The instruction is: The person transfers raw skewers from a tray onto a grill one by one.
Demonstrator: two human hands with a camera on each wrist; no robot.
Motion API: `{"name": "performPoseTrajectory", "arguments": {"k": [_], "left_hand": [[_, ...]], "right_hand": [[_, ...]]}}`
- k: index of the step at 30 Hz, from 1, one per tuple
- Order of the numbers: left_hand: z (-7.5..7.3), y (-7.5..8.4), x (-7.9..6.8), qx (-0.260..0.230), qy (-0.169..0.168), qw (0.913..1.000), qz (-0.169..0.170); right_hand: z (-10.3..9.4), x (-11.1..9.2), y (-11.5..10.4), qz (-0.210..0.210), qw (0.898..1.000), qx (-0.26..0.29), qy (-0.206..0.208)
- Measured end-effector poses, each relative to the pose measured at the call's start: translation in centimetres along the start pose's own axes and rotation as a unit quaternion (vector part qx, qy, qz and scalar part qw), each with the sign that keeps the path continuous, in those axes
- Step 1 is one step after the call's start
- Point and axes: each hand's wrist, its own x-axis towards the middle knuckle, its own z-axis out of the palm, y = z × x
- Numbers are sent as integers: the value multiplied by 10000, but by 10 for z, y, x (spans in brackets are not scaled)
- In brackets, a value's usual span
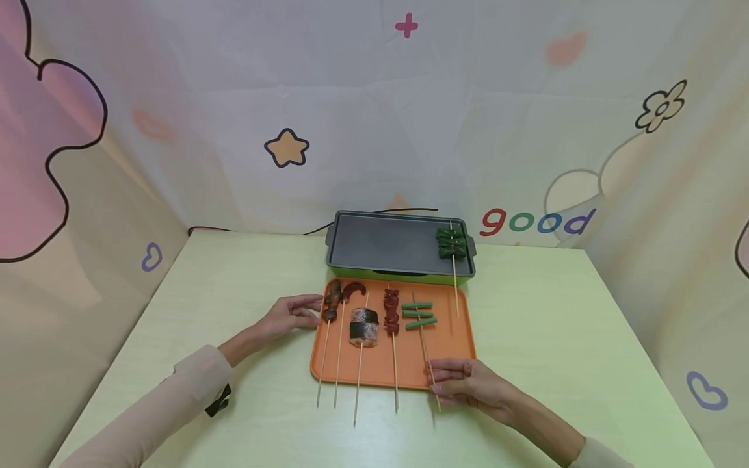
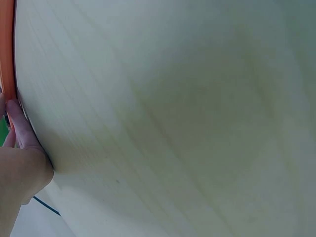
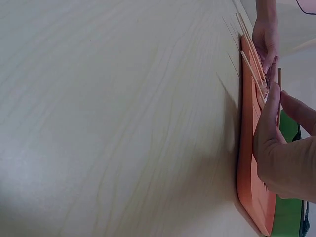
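Note:
An orange tray (image 1: 453,338) holds several skewers in a row. My right hand (image 1: 476,388) pinches the lower stick of a green bean skewer (image 1: 419,314) between thumb and fingers, over the tray's front right corner. In the right wrist view, that thin stick (image 3: 279,81) stands between thumb and fingertips. My left hand (image 1: 285,316) is at the tray's left edge, fingers extended, fingertips right at the rim beside a brown meat skewer (image 1: 332,300). Farther right lie a curled red skewer (image 1: 354,290), a skewer with black-wrapped pieces (image 1: 364,327) and a red meat skewer (image 1: 391,312).
Behind the tray stands a grill with a dark flat plate (image 1: 380,240) and a green base. A dark green leafy skewer (image 1: 452,244) lies at its right end, its stick reaching out over the tray. A black cable (image 1: 318,229) runs behind, along the printed curtain.

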Motion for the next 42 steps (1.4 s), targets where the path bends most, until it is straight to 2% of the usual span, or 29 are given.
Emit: {"name": "performPoseTrajectory", "arguments": {"k": [10,21,33,42], "left_hand": [[-1,-2,-1,-21,12,10000,-50],[-2,-2,0,-18,22,10000,-75],[0,0,-1,46,55,9999,-86],[0,0,-1,26,76,9999,-112]], "right_hand": [[0,-6,2,15,9999,-148,33],[5,-12,-5,-51,9995,-308,-35],[16,-12,-34,-230,9985,-461,177],[14,3,-63,-551,9968,-367,439]]}}
